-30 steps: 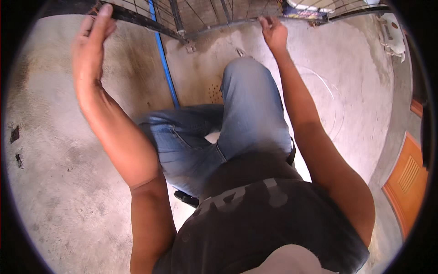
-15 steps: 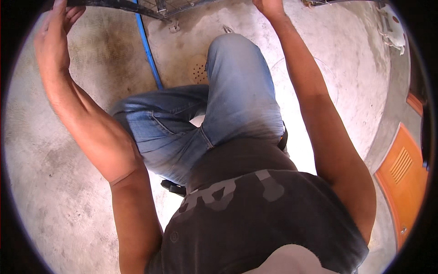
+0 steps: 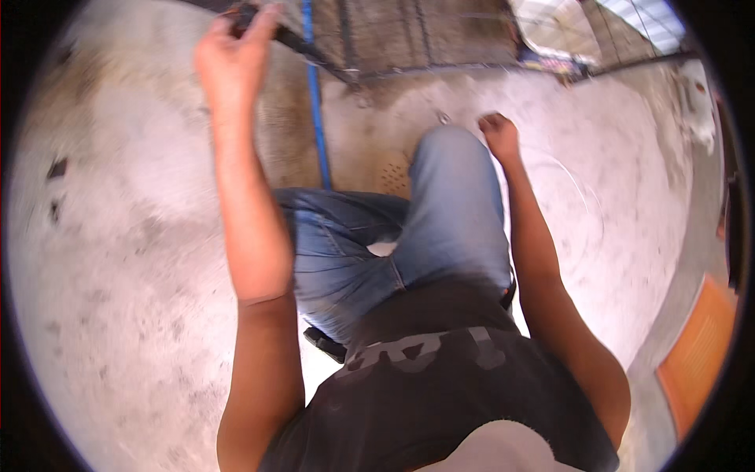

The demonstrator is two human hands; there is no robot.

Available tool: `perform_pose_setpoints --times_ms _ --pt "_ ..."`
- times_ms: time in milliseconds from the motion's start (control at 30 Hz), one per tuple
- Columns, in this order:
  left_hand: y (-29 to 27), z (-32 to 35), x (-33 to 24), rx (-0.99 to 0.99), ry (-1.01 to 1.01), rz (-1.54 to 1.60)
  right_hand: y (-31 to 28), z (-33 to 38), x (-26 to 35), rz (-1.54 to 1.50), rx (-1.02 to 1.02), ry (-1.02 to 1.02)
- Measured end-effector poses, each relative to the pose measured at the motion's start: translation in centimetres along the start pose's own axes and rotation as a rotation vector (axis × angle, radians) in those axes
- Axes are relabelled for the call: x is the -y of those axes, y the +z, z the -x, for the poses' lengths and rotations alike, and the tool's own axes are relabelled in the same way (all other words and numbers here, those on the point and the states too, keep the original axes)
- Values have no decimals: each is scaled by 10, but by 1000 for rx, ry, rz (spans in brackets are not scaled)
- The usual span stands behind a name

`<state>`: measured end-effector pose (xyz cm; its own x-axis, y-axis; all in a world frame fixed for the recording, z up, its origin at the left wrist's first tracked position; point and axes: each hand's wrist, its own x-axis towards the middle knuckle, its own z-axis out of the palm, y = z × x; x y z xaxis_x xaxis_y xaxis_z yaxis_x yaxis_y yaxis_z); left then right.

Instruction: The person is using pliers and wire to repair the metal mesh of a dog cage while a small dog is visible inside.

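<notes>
My left hand (image 3: 233, 59) is at the upper left, its fingers and thumb closed around a dark bar (image 3: 303, 49) at the edge of a black metal frame. Part of the grip is smeared by motion. Beyond my raised knee, to its right, my right hand (image 3: 501, 138) hangs over the concrete floor with its fingers curled in. What it holds, if anything, is hidden by the fingers. The black frame (image 3: 440, 70) has thin crossing bars and spans the far side, apart from my right hand.
A blue hose (image 3: 316, 110) runs across the floor toward my legs. Beside my knee is a round drain cover (image 3: 395, 179) with holes. A pale panel (image 3: 555, 30) shows behind the frame. An orange door (image 3: 700, 354) stands at the right.
The view has shifted, showing more of the frame and floor. My right hand has drawn back from the far edge toward my knee. My left hand's fingers, loosely spread before, now close on the bar.
</notes>
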<state>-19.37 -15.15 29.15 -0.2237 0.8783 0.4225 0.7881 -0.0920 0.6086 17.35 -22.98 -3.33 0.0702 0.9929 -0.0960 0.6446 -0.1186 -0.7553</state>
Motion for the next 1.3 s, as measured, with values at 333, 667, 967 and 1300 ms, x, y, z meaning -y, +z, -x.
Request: perform_pose_setpoints --times_ms 333,667,967,1300 --pt "-9 15 -1 -17 -21 63 -69 -33 124 -362 -493 -114" --pt "-1 8 17 53 38 234 -97 -57 209 -305 -567 -288" --pt "21 21 -9 -135 -132 77 -92 -46 208 -323 -419 -254" --pt "19 16 -15 -157 -214 27 -78 -17 304 -312 -262 -554"
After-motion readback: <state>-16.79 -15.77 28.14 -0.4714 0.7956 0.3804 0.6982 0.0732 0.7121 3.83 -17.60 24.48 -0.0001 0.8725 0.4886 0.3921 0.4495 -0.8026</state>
